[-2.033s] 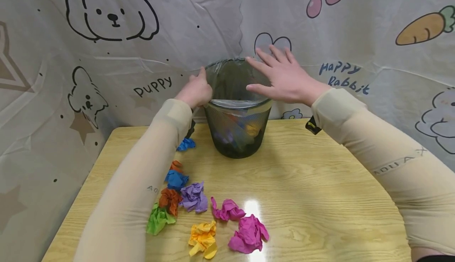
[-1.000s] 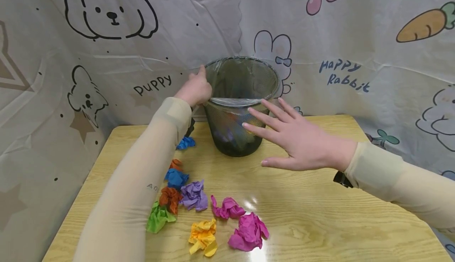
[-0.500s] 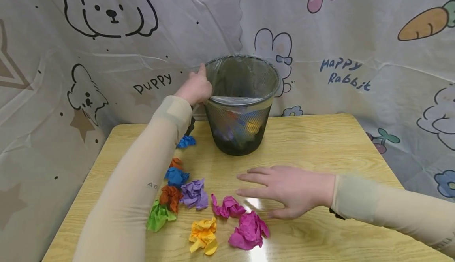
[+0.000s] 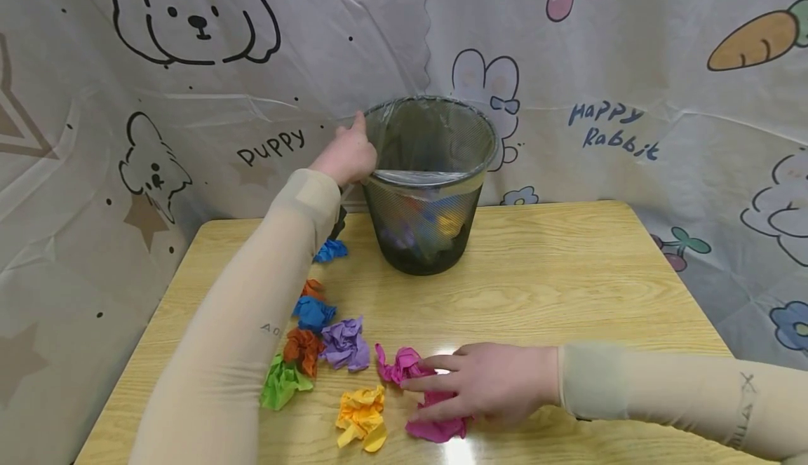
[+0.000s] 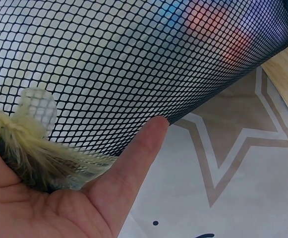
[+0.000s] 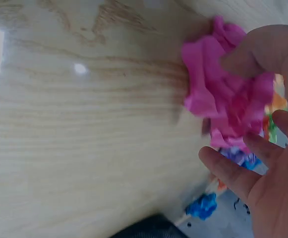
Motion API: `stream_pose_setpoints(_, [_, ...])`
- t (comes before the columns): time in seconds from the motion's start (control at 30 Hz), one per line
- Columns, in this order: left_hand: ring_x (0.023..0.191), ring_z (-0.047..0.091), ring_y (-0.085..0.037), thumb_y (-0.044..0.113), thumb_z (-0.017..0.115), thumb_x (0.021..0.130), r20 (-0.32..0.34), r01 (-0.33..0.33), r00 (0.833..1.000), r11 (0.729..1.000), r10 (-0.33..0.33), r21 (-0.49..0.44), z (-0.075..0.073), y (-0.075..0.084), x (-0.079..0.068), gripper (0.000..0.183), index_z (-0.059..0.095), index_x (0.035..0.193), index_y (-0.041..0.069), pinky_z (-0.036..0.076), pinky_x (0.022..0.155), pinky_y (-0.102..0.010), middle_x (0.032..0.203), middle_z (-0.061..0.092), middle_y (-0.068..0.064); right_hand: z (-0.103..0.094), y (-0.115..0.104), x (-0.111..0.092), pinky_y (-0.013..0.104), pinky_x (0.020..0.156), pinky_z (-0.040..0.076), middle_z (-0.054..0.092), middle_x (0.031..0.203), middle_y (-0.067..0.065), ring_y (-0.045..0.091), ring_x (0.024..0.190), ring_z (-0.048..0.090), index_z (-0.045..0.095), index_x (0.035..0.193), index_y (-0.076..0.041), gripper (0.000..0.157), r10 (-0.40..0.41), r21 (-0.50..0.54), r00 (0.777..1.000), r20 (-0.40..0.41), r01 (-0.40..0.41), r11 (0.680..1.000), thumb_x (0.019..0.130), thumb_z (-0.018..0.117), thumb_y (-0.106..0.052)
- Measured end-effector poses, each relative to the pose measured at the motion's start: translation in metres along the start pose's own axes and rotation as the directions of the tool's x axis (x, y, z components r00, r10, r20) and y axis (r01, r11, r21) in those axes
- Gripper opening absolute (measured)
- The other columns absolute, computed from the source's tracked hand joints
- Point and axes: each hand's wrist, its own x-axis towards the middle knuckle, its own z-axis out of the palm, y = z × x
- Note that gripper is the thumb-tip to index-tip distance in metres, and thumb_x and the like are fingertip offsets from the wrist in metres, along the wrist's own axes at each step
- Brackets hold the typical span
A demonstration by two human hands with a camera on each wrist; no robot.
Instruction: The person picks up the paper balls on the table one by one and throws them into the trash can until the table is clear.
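Observation:
My left hand (image 4: 349, 158) grips the left rim of a black mesh waste bin (image 4: 419, 258) at the table's back. In the left wrist view its thumb lies along the outside of the mesh, beside a knotted tuft of clear bin liner (image 5: 39, 144). My right hand (image 4: 492, 381) reaches over a large magenta crumpled paper ball (image 4: 440, 430), fingers spread and partly covering it. In the right wrist view the thumb overlaps that magenta paper (image 6: 203, 82), while the other fingers stand apart. A smaller magenta paper ball (image 4: 396, 367) lies just beyond the fingertips.
Nearby on the wooden table (image 4: 568, 268) lie yellow (image 4: 362, 416), purple (image 4: 345, 344), green (image 4: 283, 384), orange (image 4: 304, 353) and blue (image 4: 313, 313) paper balls. Another blue one (image 4: 331, 250) sits by the bin. Coloured paper shows through the mesh. A printed curtain (image 4: 391, 30) hangs behind.
My right hand has come down from above the bin's opening, toward me, to the large magenta paper ball. My left hand stays at the bin's rim.

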Motion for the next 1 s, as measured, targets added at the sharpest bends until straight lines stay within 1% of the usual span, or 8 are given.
stream_pose_setpoints(0.13, [0.05, 0.026, -0.013, 0.008, 0.024, 0.102, 0.001, -0.001, 1.0, 1.0, 0.001, 0.001, 0.0, 0.0, 0.001, 0.075, -0.023, 0.161, 0.018, 0.042, 0.055, -0.031, 0.165, -0.011, -0.03, 0.01, -0.003, 0.007, 0.034, 0.095, 0.052, 0.02, 0.17, -0.001, 0.026, 0.148, 0.033, 0.022, 0.164, -0.037, 0.078, -0.042, -0.074, 0.999, -0.005, 0.042, 0.996, 0.1, 0.064, -0.027])
stream_pose_setpoints(0.23, [0.05, 0.027, -0.013, 0.009, 0.023, 0.102, 0.005, -0.004, 1.0, 1.0, 0.004, 0.003, 0.0, -0.001, 0.001, 0.075, -0.023, 0.16, 0.018, 0.042, 0.055, -0.031, 0.165, -0.011, -0.03, 0.017, -0.005, 0.01, 0.03, 0.084, 0.054, 0.025, 0.168, 0.0, 0.026, 0.142, 0.042, 0.025, 0.164, -0.036, 0.069, -0.067, -0.143, 0.997, -0.027, 0.063, 0.988, 0.104, 0.057, -0.026])
stream_pose_setpoints(0.33, [0.051, 0.027, -0.013, 0.01, 0.023, 0.103, 0.008, -0.006, 1.0, 1.0, 0.006, 0.007, 0.0, -0.001, 0.001, 0.074, -0.023, 0.16, 0.018, 0.042, 0.055, -0.031, 0.165, -0.01, -0.03, 0.021, -0.005, 0.012, 0.027, 0.077, 0.052, 0.031, 0.165, 0.0, 0.022, 0.133, 0.048, 0.031, 0.163, -0.036, 0.063, -0.083, -0.169, 0.996, -0.046, 0.074, 0.983, 0.105, 0.054, -0.024])
stream_pose_setpoints(0.57, [0.053, 0.026, -0.015, 0.011, 0.023, 0.103, 0.016, 0.002, 1.0, 1.0, -0.002, -0.004, -0.001, 0.0, 0.001, 0.074, -0.024, 0.16, 0.018, 0.041, 0.055, -0.032, 0.165, -0.011, -0.03, 0.028, -0.005, 0.014, 0.02, 0.074, 0.048, 0.046, 0.156, -0.003, 0.014, 0.119, 0.053, 0.047, 0.155, -0.033, 0.056, -0.107, -0.226, 0.992, -0.071, 0.089, 0.97, 0.1, 0.061, -0.031])
stream_pose_setpoints(0.7, [0.057, 0.032, -0.018, 0.011, 0.023, 0.104, 0.015, 0.0, 1.0, 1.0, 0.0, -0.007, -0.002, 0.0, 0.001, 0.074, -0.024, 0.16, 0.019, 0.042, 0.056, -0.032, 0.165, -0.01, -0.029, 0.031, -0.004, 0.014, 0.016, 0.073, 0.048, 0.054, 0.148, -0.004, 0.012, 0.11, 0.053, 0.057, 0.147, -0.032, 0.048, -0.116, -0.211, 0.99, -0.079, 0.097, 0.973, 0.099, 0.065, -0.031])
stream_pose_setpoints(0.8, [0.059, 0.035, -0.019, 0.011, 0.023, 0.104, 0.013, -0.003, 1.0, 1.0, 0.003, -0.005, -0.002, 0.0, 0.0, 0.074, -0.024, 0.16, 0.018, 0.042, 0.056, -0.033, 0.165, -0.01, -0.029, 0.032, -0.003, 0.013, 0.016, 0.068, 0.047, 0.058, 0.141, -0.004, 0.012, 0.103, 0.054, 0.065, 0.137, -0.03, 0.04, -0.125, -0.208, 0.988, -0.095, 0.103, 0.973, 0.098, 0.067, -0.03])
stream_pose_setpoints(0.9, [0.055, 0.031, -0.017, 0.011, 0.023, 0.104, 0.011, -0.004, 1.0, 1.0, 0.004, -0.005, -0.001, 0.0, 0.0, 0.073, -0.024, 0.16, 0.018, 0.042, 0.056, -0.032, 0.165, -0.009, -0.03, 0.033, -0.003, 0.012, 0.017, 0.064, 0.046, 0.062, 0.135, -0.005, 0.012, 0.095, 0.054, 0.07, 0.128, -0.027, 0.033, -0.134, -0.24, 0.984, -0.122, 0.102, 0.965, 0.095, 0.068, -0.028])
stream_pose_setpoints(1.0, [0.053, 0.028, -0.015, 0.011, 0.023, 0.104, 0.008, -0.005, 1.0, 1.0, 0.005, -0.005, -0.001, 0.0, 0.0, 0.073, -0.024, 0.16, 0.018, 0.041, 0.056, -0.032, 0.165, -0.009, -0.03, 0.033, -0.002, 0.011, 0.017, 0.065, 0.047, 0.063, 0.128, -0.007, 0.011, 0.093, 0.055, 0.073, 0.121, -0.026, 0.027, -0.132, -0.236, 0.983, -0.129, 0.099, 0.967, 0.094, 0.068, -0.024])
